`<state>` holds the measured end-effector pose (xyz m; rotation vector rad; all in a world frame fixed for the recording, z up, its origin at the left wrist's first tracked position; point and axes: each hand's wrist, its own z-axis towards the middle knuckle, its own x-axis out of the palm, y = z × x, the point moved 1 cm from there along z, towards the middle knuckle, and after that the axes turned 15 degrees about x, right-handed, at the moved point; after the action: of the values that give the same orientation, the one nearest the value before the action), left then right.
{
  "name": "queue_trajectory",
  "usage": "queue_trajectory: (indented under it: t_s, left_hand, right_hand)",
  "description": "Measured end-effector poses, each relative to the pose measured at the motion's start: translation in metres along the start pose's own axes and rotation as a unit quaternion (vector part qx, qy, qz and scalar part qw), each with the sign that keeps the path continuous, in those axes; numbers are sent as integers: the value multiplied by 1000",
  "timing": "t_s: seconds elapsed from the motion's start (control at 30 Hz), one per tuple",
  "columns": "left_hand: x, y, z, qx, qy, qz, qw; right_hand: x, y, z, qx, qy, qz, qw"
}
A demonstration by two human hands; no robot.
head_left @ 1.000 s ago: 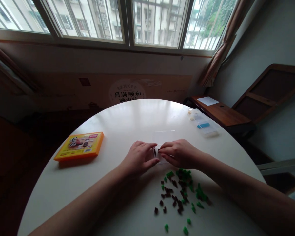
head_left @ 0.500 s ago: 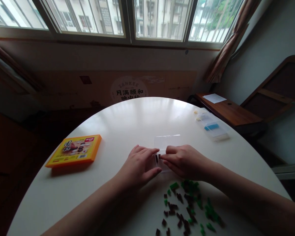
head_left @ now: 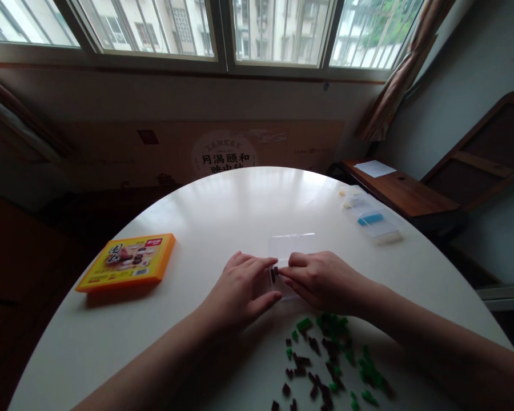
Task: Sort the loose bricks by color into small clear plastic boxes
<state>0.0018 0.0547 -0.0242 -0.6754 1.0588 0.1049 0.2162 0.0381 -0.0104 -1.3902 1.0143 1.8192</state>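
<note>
A small clear plastic box [head_left: 288,292] stands on the white table with its lid [head_left: 291,244] raised at the far side. My left hand [head_left: 246,288] holds its left end, index finger at the far corner and thumb at the near one. A dark brown block [head_left: 273,275] is inside against the left wall. My right hand [head_left: 319,278] reaches over the box from the right, its fingers pinched on another small brown block [head_left: 276,270] beside the first. Nearer to me lie several loose brown blocks [head_left: 300,361] and green blocks [head_left: 332,325]; the right hand hides part of the box.
An orange-yellow game box [head_left: 128,262] lies at the table's left. Clear plastic cases [head_left: 368,217], one with a blue piece [head_left: 370,219], sit near the right edge. Beyond the round white table [head_left: 223,211] are a wooden chair with a paper [head_left: 374,169] and windows.
Both hands keep the same position at the box, and the blocks stay where they were. The view has tilted very slightly.
</note>
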Motion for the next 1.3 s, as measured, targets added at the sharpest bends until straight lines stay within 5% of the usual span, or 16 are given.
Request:
queue_trajectory:
  t_s: [1.3]
  left_hand:
    - [1,-1,0,-1,0,-1,1000]
  right_hand:
    - [-4,2,0,-13,27,28,999]
